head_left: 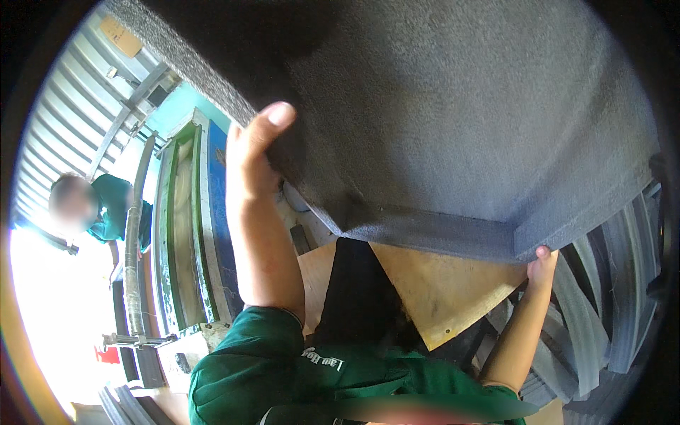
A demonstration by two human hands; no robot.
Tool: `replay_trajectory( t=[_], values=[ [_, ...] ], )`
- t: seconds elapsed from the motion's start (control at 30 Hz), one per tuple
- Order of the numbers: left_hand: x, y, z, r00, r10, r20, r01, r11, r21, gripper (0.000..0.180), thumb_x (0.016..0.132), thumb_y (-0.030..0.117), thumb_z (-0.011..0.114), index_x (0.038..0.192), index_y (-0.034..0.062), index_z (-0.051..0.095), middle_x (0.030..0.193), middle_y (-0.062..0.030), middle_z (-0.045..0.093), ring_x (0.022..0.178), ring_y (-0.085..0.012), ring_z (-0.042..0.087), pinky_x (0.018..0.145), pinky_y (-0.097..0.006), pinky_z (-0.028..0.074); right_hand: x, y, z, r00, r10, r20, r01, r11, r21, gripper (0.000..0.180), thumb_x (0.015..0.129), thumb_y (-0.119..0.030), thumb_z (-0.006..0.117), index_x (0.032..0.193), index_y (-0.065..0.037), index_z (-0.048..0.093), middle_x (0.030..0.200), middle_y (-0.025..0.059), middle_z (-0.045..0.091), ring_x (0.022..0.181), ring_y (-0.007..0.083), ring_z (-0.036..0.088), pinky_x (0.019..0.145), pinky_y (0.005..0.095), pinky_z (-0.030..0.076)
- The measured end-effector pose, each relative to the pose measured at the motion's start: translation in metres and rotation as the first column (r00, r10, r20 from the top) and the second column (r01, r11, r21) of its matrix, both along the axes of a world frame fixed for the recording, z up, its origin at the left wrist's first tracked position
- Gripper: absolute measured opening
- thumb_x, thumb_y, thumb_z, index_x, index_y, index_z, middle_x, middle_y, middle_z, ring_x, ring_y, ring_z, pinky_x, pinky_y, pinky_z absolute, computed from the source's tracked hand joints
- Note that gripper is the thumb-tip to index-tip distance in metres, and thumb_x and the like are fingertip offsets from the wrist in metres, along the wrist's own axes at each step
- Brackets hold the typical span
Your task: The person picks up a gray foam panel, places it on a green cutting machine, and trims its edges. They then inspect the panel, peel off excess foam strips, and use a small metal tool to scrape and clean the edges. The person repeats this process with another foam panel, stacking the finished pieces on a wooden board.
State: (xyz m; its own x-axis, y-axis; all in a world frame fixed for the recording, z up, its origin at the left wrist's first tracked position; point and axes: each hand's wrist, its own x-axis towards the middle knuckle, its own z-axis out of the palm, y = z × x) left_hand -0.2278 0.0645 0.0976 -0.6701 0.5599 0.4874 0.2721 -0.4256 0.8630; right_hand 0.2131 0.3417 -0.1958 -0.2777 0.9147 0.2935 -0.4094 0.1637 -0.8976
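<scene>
Plywood board below; grey foam sheet blocks view, both hands gripping.

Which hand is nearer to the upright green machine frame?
Left. The left hand grips the grey foam sheet's edge beside the green machine frame; the right hand holds the far corner.

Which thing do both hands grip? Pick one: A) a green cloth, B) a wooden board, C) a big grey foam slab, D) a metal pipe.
C: the left hand and right hand each clasp an edge of the raised grey foam slab.
</scene>
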Motion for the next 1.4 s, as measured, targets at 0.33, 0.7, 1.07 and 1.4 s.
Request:
replay_trajectory(
  t=[0.33, 0.7, 1.07, 1.4],
  values=[
    [-0.001, 0.006, -0.033, 0.962, 0.262, -0.072, -0.253, 0.961, 0.114, 0.069, 0.087, 0.052, 0.069, 0.130, -0.0015, 0.062, 0.119, -0.0180, 0.067, 0.105, -0.0329, 0.066, 0.092, -0.048, 0.053, -0.001, -0.002, 0.004, 0.996, 0.058, -0.074, -0.062, 0.996, -0.057, 0.099, 0.069, -0.025, 0.085, 0.151, 0.003, 0.039, 0.148, 0.0151, 0.051, 0.137, 0.0341, 0.050, 0.117, 0.0473, 0.039],
    [0.003, -0.010, -0.183, 0.981, 0.005, 0.194, 0.018, 0.993, -0.118, 0.072, 0.088, 0.044, 0.070, 0.141, -0.0033, 0.052, 0.133, -0.0180, 0.061, 0.121, -0.0335, 0.061, 0.105, -0.050, 0.048, -0.019, -0.019, 0.036, 0.999, 0.021, -0.043, -0.023, 0.998, -0.056, 0.097, 0.068, -0.029, 0.089, 0.148, 0.001, 0.043, 0.142, 0.0132, 0.055, 0.134, 0.0314, 0.052, 0.114, 0.0446, 0.040],
    [-0.017, -0.005, -0.194, 0.983, -0.062, 0.175, 0.085, 0.988, -0.128, 0.069, 0.088, 0.041, 0.066, 0.139, -0.0029, 0.053, 0.132, -0.0169, 0.061, 0.119, -0.0332, 0.061, 0.106, -0.048, 0.047, -0.020, -0.018, 0.035, 1.000, -0.030, 0.007, 0.030, 0.999, -0.041, 0.101, 0.070, -0.035, 0.087, 0.152, 0.001, 0.039, 0.148, 0.0146, 0.050, 0.137, 0.0335, 0.050, 0.116, 0.0472, 0.041],
    [-0.012, 0.019, -0.242, 0.979, 0.149, 0.138, -0.135, 0.986, -0.101, 0.056, 0.089, 0.027, 0.067, 0.132, -0.0066, 0.057, 0.133, -0.0188, 0.058, 0.120, -0.0281, 0.054, 0.109, -0.041, 0.039, -0.028, -0.020, 0.044, 0.999, -0.041, 0.010, 0.040, 0.999, 0.024, 0.094, 0.075, -0.034, 0.085, 0.150, 0.002, 0.042, 0.146, 0.0137, 0.052, 0.135, 0.0322, 0.051, 0.116, 0.0457, 0.040]
  ],
)
